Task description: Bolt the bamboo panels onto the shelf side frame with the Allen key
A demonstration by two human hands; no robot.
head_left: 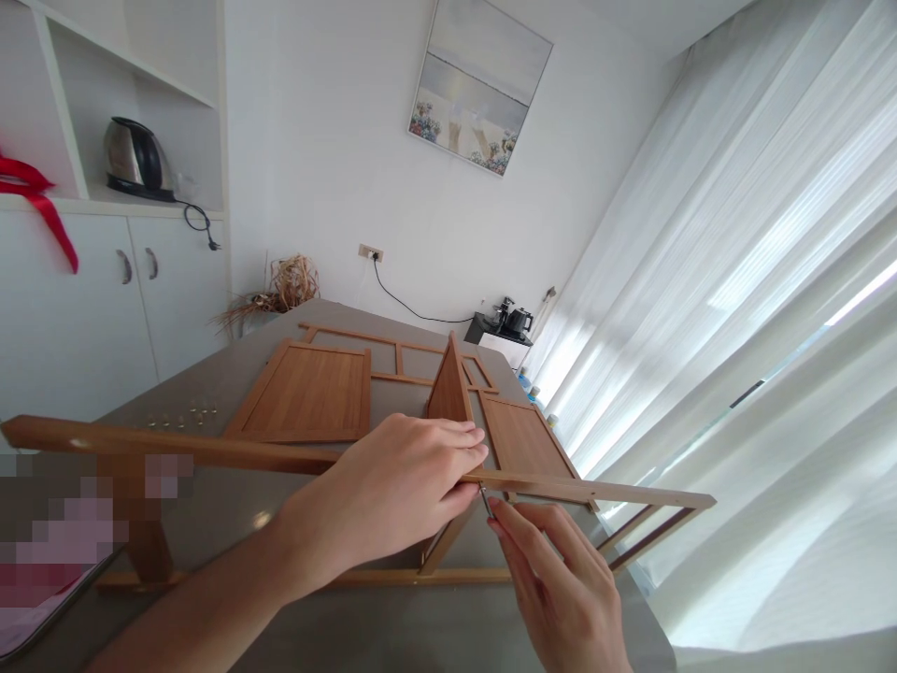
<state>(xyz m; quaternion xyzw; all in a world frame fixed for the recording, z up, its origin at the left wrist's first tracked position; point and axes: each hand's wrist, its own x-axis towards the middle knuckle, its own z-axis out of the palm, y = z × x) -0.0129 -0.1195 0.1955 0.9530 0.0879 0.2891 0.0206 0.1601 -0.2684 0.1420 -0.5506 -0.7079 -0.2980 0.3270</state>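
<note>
A partly joined wooden frame stands on the table, its upper rail (pixel 210 451) running from left to right in front of me. My left hand (pixel 392 486) is closed around the rail near its middle, at the joint with an upright wooden panel (pixel 452 388). Just to the right, my right hand (pixel 561 570) pinches a thin metal hex key (pixel 486 502). Its tip meets the rail's near side, close to my left fingertips. The lower rail (pixel 378 578) lies along the tabletop. The exact seat of the tip is too small to make out.
Two flat wooden panels (pixel 308 391) (pixel 529 435) and a slatted frame (pixel 350 335) lie on the grey table (pixel 280 617). Several small metal fittings (pixel 182 416) are at left. A pixelated object (pixel 56 570) is at the lower left. White curtains (pixel 771 280) hang at right.
</note>
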